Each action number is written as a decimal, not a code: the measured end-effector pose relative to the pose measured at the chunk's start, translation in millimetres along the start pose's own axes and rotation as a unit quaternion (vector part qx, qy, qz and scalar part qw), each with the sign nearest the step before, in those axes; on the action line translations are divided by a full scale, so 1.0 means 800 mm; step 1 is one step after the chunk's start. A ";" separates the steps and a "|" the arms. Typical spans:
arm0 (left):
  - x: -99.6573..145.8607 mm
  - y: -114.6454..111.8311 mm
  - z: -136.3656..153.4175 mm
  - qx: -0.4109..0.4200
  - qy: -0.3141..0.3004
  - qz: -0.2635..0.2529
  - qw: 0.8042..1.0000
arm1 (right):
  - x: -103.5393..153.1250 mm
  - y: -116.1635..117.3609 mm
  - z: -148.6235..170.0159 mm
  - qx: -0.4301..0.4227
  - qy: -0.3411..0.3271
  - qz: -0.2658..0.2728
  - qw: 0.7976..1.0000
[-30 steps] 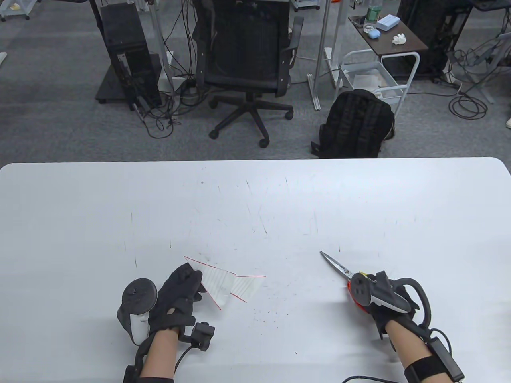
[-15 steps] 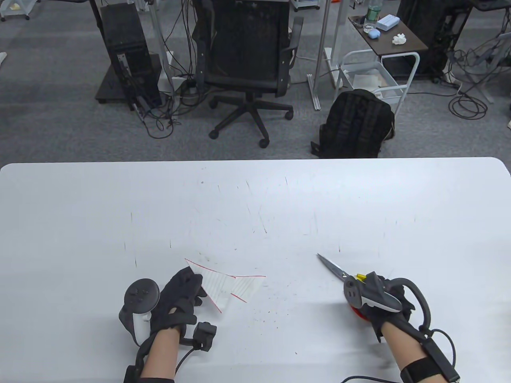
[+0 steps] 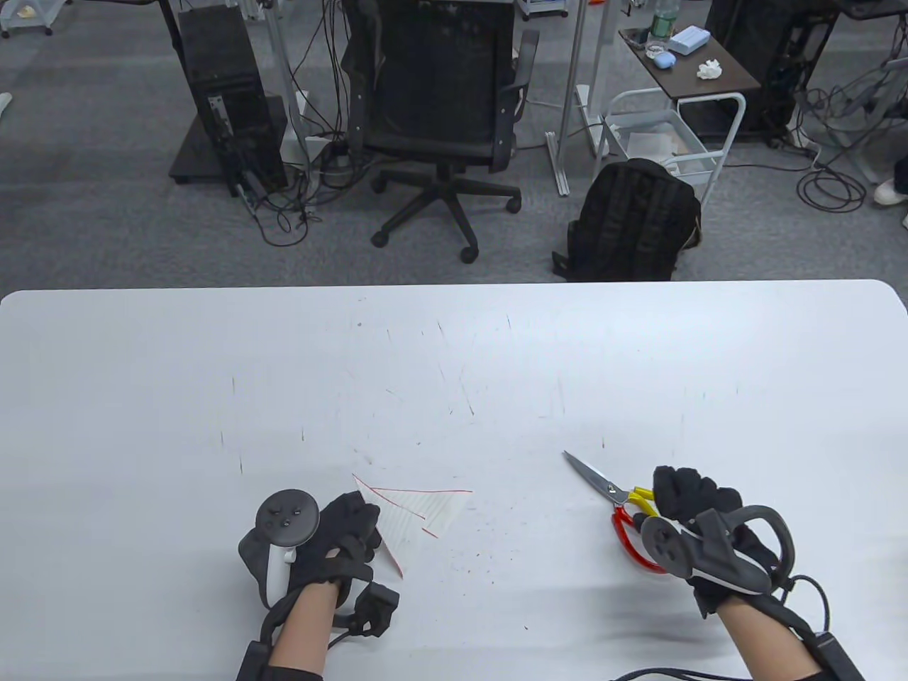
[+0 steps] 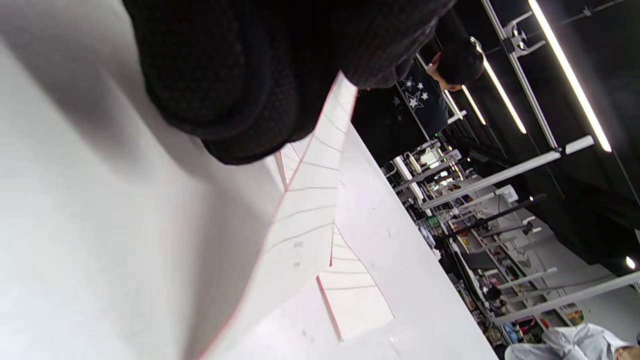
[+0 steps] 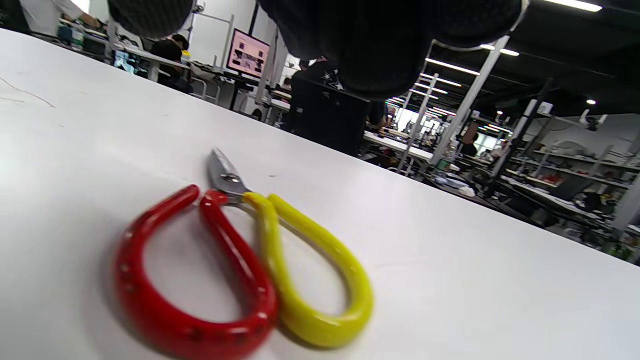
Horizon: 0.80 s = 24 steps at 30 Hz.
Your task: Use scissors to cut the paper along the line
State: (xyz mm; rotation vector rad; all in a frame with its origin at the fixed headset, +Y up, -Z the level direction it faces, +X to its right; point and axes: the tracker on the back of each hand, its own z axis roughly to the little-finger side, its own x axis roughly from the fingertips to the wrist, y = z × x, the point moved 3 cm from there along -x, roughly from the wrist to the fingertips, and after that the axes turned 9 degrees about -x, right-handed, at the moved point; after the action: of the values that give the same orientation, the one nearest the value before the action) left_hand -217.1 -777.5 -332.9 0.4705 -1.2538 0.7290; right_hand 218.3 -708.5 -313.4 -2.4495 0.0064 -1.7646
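Observation:
A triangular piece of lined white paper (image 3: pixel 397 530) with red lines is pinched at its left corner by my left hand (image 3: pixel 363 528). In the left wrist view the held piece (image 4: pixel 305 220) is lifted off the table under my fingers (image 4: pixel 240 90). A second cut piece (image 3: pixel 447 507) lies flat beside it, and it also shows in the left wrist view (image 4: pixel 355 295). The scissors (image 3: pixel 603 486) lie closed on the table, with red and yellow handles (image 5: pixel 227 180). My right hand (image 3: pixel 681 493) hovers just right of the handles and holds nothing.
The white table (image 3: pixel 454 355) carries faint pen marks. Beyond its far edge stand an office chair (image 3: pixel 436 106), a black backpack (image 3: pixel 631 220) and a computer tower (image 3: pixel 227 99) on the floor.
My right hand let go of the scissors and drew back to the right; they now lie on the table. My left hand moved right with its paper piece, toward the other piece.

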 end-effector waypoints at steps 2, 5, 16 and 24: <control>0.003 0.001 -0.005 -0.046 -0.020 -0.009 0.999 | 0.001 0.004 -0.014 -0.004 -0.024 0.022 0.999; 0.008 0.013 -0.010 -0.112 -0.024 -0.035 0.993 | 0.002 0.009 -0.022 -0.010 -0.039 0.046 0.998; 0.034 0.080 -0.017 -0.199 -0.085 -0.139 0.966 | 0.008 -0.013 0.001 0.002 0.004 0.091 0.996; 0.072 0.099 -0.053 -0.276 -0.197 -0.217 0.915 | 0.017 -0.032 0.053 -0.041 0.076 0.129 0.988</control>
State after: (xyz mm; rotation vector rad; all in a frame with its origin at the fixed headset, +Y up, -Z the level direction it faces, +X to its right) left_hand -237.1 -680.3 -294.2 0.4119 -1.5870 -0.1194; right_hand 260.7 -680.3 -311.1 -2.2364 0.3978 -1.8602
